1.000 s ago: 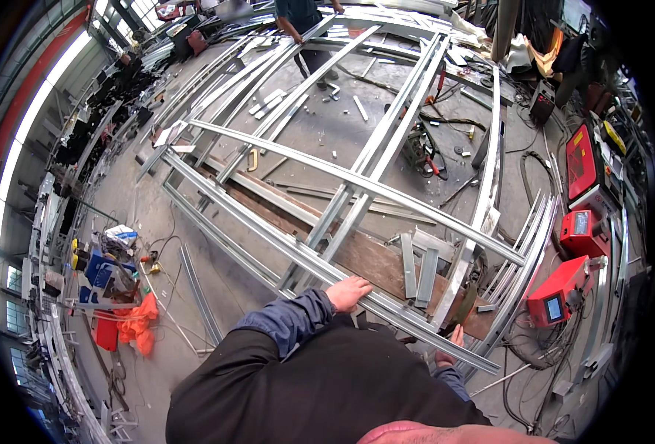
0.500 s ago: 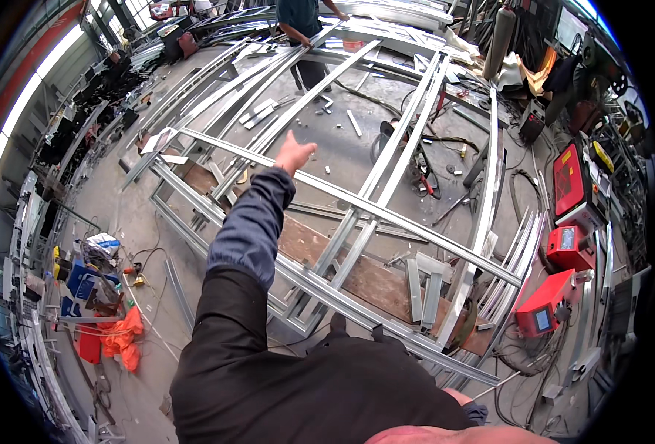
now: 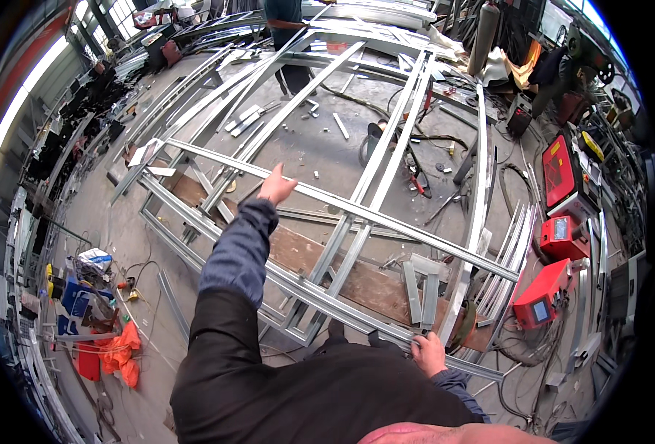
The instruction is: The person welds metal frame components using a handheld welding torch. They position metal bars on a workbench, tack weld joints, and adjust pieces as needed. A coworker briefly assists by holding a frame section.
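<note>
A large welded frame of silvery metal tubes (image 3: 309,194) spreads out in front of me. My left hand (image 3: 277,186) is stretched forward beside its long crosswise tube, thumb raised and fingers pointing right, with nothing in it. Whether it touches the tube I cannot tell. At the frame's near edge, my right hand (image 3: 429,354) has its fingers curled at the near rail (image 3: 357,316). Inside that rail lies a brown rusty plank (image 3: 372,285), with short metal channel pieces (image 3: 421,292) on its right part.
Another person (image 3: 287,29) stands at the far side, an arm over the frame. Red machines (image 3: 540,300) with cables stand at the right. A gas cylinder (image 3: 483,41) is at the back right. Orange cloth (image 3: 122,354) and a blue case (image 3: 83,292) lie on the left floor.
My right hand has come up from below onto the near rail. My left hand has drawn slightly back and left. The far person's reaching arm has lowered, and the view has shifted a little.
</note>
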Available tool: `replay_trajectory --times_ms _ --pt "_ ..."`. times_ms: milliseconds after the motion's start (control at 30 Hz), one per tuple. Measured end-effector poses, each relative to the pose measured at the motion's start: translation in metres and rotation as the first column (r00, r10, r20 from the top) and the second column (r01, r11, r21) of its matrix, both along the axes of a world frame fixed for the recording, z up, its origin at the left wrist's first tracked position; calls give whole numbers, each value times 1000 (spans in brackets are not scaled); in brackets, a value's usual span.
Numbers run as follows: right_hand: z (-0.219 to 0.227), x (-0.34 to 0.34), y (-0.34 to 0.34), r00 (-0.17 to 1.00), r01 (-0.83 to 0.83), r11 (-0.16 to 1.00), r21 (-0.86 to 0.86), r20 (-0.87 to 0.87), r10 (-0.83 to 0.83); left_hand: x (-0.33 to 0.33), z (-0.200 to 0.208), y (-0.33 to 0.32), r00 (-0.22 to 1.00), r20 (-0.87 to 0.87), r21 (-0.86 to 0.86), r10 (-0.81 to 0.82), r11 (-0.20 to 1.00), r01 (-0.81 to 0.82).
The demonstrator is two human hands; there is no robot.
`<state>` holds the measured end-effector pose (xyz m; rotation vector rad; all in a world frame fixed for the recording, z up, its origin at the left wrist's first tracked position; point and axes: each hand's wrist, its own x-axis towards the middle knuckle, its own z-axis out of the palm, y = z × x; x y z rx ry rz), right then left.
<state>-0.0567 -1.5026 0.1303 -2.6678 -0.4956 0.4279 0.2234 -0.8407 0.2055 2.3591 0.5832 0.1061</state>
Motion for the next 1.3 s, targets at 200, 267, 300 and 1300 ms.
replay_trajectory --times_ms 200,267,300,1300 --pt "-15 -27 -34 991 -42 993 107 132 28 -157 -81 20 922 296 -127 249 967 -220" --pt "-18 -32 -50 995 40 980 195 84 -57 -211 -103 29 914 257 24 315 943 -332" --pt "-18 -35 -58 993 108 971 215 19 -115 -236 -113 33 918 234 120 321 927 -354" --pt "-18 -44 -127 993 80 996 -49 88 -75 -232 -225 59 634 -357 -170 685 620 -766"
